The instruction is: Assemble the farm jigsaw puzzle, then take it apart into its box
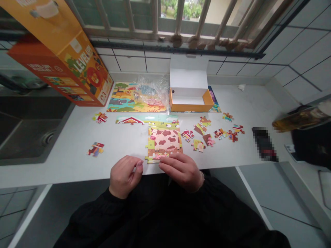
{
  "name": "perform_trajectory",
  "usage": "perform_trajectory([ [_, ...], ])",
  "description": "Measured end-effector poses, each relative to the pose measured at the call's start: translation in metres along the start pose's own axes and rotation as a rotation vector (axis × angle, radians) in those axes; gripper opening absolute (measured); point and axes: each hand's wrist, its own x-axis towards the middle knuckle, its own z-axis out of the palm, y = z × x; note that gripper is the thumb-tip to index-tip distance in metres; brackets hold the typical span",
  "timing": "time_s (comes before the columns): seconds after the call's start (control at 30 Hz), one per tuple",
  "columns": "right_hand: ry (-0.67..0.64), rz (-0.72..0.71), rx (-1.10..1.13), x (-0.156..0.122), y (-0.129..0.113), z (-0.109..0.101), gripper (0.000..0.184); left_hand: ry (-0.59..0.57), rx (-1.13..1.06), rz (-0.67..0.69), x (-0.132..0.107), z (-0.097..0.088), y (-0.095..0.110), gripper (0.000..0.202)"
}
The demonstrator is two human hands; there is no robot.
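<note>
A white counter [57, 165] ran under a barred window [196, 24], with a steel sink [28, 134] sunk in its left side. A big orange carton [62, 69] leaned at the upper left, and an open box [188, 100] stood on a finished jungle jigsaw [121, 103], partly covered by a plastic bag [151, 91]. Near the counter's front edge lay a part-built farm jigsaw [164, 141], showing a cow's spotted hide, with a separate strip of barn and sky above it. Loose pieces [199, 144] lay scattered to its right, and a few more lay to its left.

The left hand [126, 176] and right hand [181, 171] were apart, close together at the jigsaw's lower edge. The right fingers [168, 159] lay over a small pink-and-green piece [156, 157]. The work looked like joining pieces, and this piece seemed to call for seating along that edge.

The fingers hid part of the piece, so I cannot tell whether either hand gripped anything. A blurred dark object [263, 144] could not be made out.
</note>
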Motion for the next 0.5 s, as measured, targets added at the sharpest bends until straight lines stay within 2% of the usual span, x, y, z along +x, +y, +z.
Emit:
perform_trajectory([
  [0.07, -0.057, -0.039, -0.007, 0.008, 0.004, 0.016, 0.021, -0.002, -0.008, 0.001, 0.002, -0.001, 0.001, 0.011],
  [0.17, -0.145, 0.022, -0.007, 0.009, 0.009, 0.024, 0.017, -0.032, -0.015, 0.001, 0.007, 0.000, 0.002, 0.007],
  [0.37, -0.086, 0.294, -0.050, -0.014, 0.017, 0.006, 0.016, -0.170, -0.003, -0.088, 0.016, 0.005, 0.003, 0.023],
  [0.5, -0.130, 0.404, -0.105, -0.022, 0.022, 0.001, 0.016, -0.260, 0.056, -0.105, 0.021, 0.007, 0.001, 0.029],
])
